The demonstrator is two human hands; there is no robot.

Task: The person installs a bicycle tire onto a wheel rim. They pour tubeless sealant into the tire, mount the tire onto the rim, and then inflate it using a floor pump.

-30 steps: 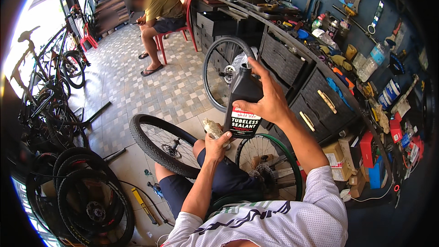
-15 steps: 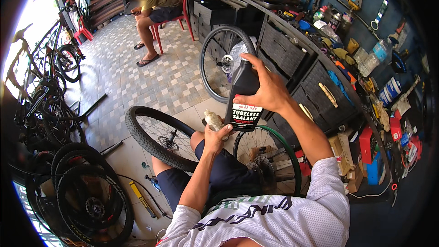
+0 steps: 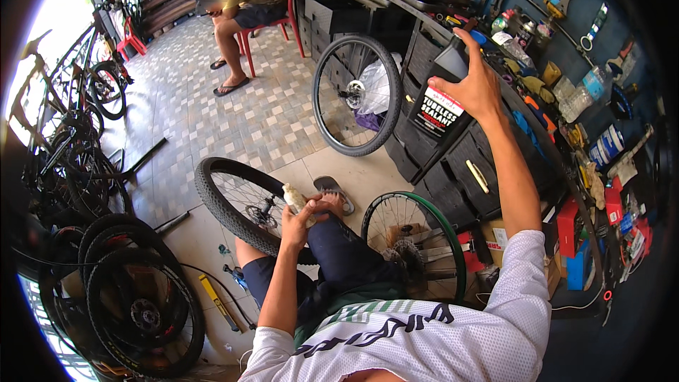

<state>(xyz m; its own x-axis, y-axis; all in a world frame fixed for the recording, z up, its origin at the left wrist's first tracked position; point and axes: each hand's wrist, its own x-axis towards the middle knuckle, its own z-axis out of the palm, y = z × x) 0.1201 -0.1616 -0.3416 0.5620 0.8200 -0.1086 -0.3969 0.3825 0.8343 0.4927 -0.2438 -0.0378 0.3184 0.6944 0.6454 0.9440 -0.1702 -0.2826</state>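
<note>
My right hand [image 3: 475, 85] grips a black bottle [image 3: 437, 114] with a red, white and black label, raised at the right in front of the drawers. The thumb lies across its front and the fingers reach up over its top. Lower and further left, my left hand [image 3: 297, 221] is wrapped round a small whitish bottle [image 3: 291, 197] with a crusted tip, held above my knee; the fingers partly hide its body. A wheel with a knobbly black tyre [image 3: 209, 191] stands by my left leg. By my right leg is a wheel with a green rim [image 3: 456, 247] and a cassette.
Another wheel [image 3: 356, 95] leans by the dark drawers [image 3: 424, 152]. A cluttered workbench [image 3: 488, 49] curves along the right. Several wheels [image 3: 145, 315] are stacked at lower left, near a yellow tool [image 3: 218, 302]. A person [image 3: 244, 0] sits on a red chair [image 3: 288, 10] further off.
The black bottle in my right hand has moved right and up, away from my left hand. My left hand, with the small whitish bottle, has moved left and slightly down.
</note>
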